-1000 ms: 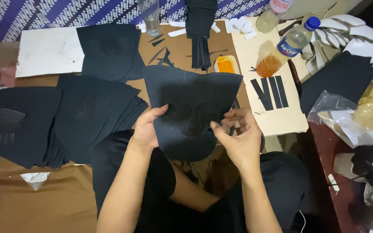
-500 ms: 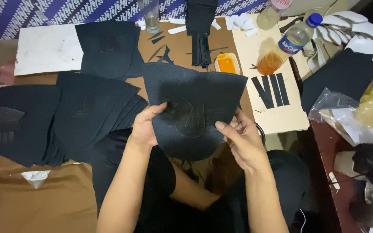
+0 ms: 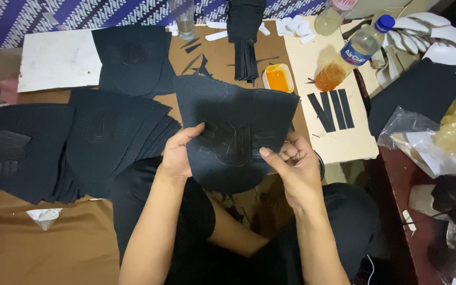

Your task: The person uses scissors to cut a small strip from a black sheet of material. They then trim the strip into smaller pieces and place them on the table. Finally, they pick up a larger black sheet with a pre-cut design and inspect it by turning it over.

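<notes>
Just one view here: head cam looking steeply down, pretty close over the brown counter [image 3: 80,248] and lap; far right edge is kinda dim.

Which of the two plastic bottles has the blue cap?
The bottle with amber liquid, lying tilted on the pale board. The other bottle, at the top edge, has a red-and-white label.

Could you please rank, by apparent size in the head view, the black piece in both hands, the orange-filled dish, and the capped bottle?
1. Black piece, though nearest the camera.
2. Capped bottle.
3. Orange-filled dish.
</notes>
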